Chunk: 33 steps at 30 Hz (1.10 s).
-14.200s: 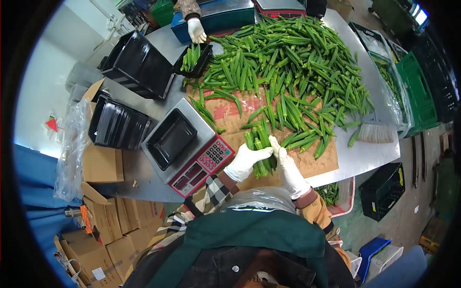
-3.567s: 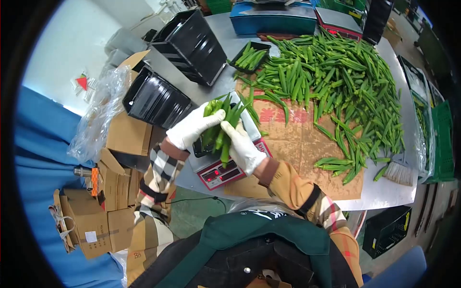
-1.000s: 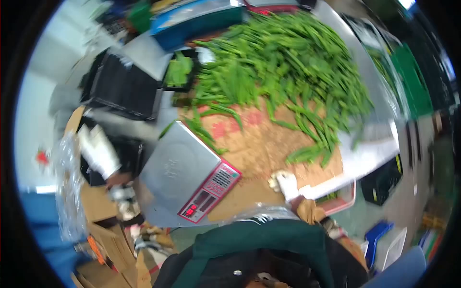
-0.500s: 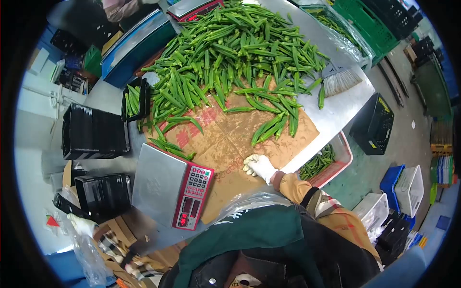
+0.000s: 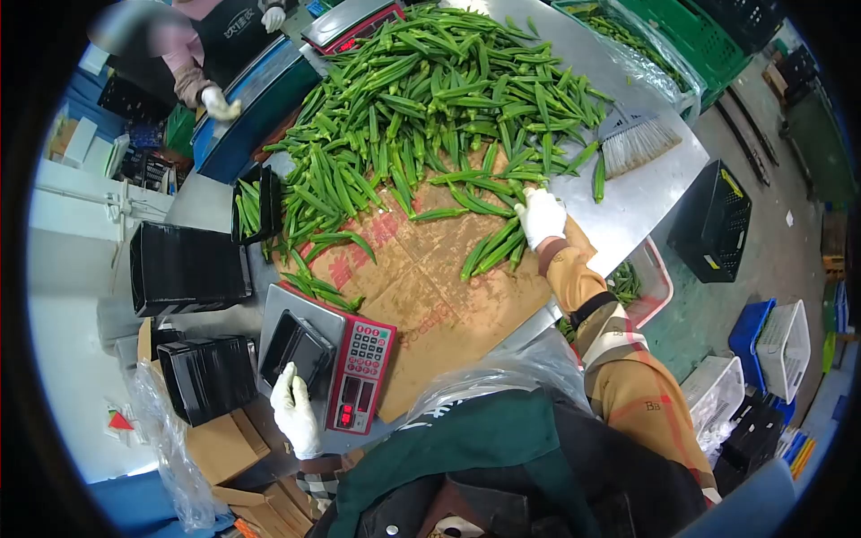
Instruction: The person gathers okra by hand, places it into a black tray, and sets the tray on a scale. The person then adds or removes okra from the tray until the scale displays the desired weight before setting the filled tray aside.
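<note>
A black plastic tray (image 5: 299, 345) sits over the metal plate of the red digital scale (image 5: 359, 372). My left hand (image 5: 296, 412), in a white glove, pinches the near edge of this tray. Across the cardboard, my gloved right hand (image 5: 542, 218) has its fingers curled onto several okra pods at the right of the loose ones; its fingertips are partly hidden among them. A few okra pods (image 5: 493, 251) lie just below that hand. Behind them spreads the large okra pile (image 5: 430, 99).
A small black tray of okra (image 5: 256, 204) stands left of the pile, near stacked black trays (image 5: 188, 267). A brush (image 5: 637, 143) lies on the metal table at right. A crate of okra (image 5: 650, 282) is below the table edge. A co-worker's gloved hand (image 5: 220, 103) shows at upper left.
My left hand has come from the black stack at left to the scale, bringing a black tray. My right hand has moved up and right from the bare cardboard to the okra.
</note>
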{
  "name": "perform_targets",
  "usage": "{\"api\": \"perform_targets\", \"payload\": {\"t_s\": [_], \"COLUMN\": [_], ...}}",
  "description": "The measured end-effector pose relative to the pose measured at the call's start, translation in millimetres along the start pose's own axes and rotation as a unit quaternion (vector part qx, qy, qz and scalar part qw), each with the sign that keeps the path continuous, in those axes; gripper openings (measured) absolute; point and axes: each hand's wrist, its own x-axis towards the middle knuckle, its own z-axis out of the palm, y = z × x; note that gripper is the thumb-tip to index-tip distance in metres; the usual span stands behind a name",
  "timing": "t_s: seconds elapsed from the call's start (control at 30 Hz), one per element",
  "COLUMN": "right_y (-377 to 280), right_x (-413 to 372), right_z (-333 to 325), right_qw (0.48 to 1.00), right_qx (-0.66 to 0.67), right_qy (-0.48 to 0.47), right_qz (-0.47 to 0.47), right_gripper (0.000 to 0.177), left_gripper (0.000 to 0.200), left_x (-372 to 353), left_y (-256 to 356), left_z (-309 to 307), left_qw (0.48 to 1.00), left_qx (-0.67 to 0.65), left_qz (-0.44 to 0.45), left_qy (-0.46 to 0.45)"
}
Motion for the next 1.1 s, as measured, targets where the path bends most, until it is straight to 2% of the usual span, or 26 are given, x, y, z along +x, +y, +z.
{"api": "perform_targets", "payload": {"t_s": [0.1,0.17,0.23,0.3,0.37,0.43,0.5,0.57,0.63,0.7,0.77,0.8,0.9,0.93,0.97,1.03,1.07,1.1], "right_y": [-18.0,-24.9,-38.8,-39.2,-36.9,-24.7,-6.8,19.2,40.2,45.6,44.4,42.2,48.9,51.6,58.1,90.0,102.7,102.6], "right_x": [-4.9,-25.4,-45.6,-61.1,-54.5,-34.8,-9.6,13.1,29.0,30.5,24.5,20.9,-3.6,-11.2,-17.8,-29.3,-33.4,-34.0], "right_z": [-3.4,6.4,5.7,11.4,-4.9,-25.6,-43.1,-32.7,-4.5,12.1,18.0,16.2,-22.4,-43.9,-57.3,-42.8,-33.7,-34.5], "right_qw": [0.993,0.989,0.979,0.968,0.948,0.931,0.963,0.979,0.994,0.994,0.993,0.993,0.982,0.968,0.944,0.940,0.940,0.940], "right_qx": [0.058,0.101,0.116,0.165,0.277,0.340,0.269,0.153,0.031,-0.031,-0.027,-0.023,0.090,0.170,0.249,0.280,0.286,0.292], "right_qy": [-0.103,-0.100,-0.139,-0.104,-0.117,-0.133,-0.011,0.103,0.057,0.036,0.034,0.030,-0.150,-0.184,-0.218,-0.193,-0.175,-0.156], "right_qz": [0.015,-0.049,-0.098,-0.155,-0.103,0.022,-0.004,-0.092,-0.088,-0.096,-0.109,-0.110,-0.066,-0.027,0.012,0.028,0.055,0.082], "right_gripper": [0.036,0.036,0.034,0.030,0.028,0.027,0.024,0.017,0.025,0.021,0.014,0.013,0.017,0.020,0.024,0.036,0.039,0.042], "left_gripper": [0.026,0.025,0.025,0.025,0.026,0.028,0.029,0.029,0.031,0.039,0.042,0.038,0.029,0.023,0.022,0.022,0.024,0.026], "left_x": [16.0,29.9,43.3,55.8,69.3,84.4,99.7,109.4,114.7,113.3,111.8,109.7,118.1,124.3,131.2,144.5,151.8,154.1], "left_y": [40.6,64.9,82.9,110.5,123.5,133.8,142.9,139.1,130.7,126.8,126.5,129.6,125.5,109.5,121.0,111.3,80.7,100.5], "left_z": [10.8,30.0,54.4,84.1,114.7,148.8,182.4,229.4,277.6,312.7,329.9,330.3,316.0,311.4,295.3,286.4,300.7,294.5], "left_qw": [1.000,1.000,0.999,0.993,0.985,0.971,0.960,0.955,0.950,0.927,0.900,0.907,0.902,0.917,0.922,0.941,0.947,0.937], "left_qx": [0.002,0.004,-0.012,-0.074,-0.042,-0.088,-0.052,-0.041,-0.018,0.022,0.125,0.146,0.218,0.177,0.163,0.078,0.022,-0.027], "left_qz": [-0.009,0.011,0.037,0.041,0.105,0.129,0.177,0.207,0.237,0.337,0.368,0.334,0.245,0.217,0.141,0.028,-0.029,-0.101], "left_qy": [0.018,0.005,-0.021,-0.078,-0.130,-0.181,-0.210,-0.207,-0.201,-0.164,-0.196,-0.213,-0.280,-0.283,-0.321,-0.327,-0.320,-0.333]}}
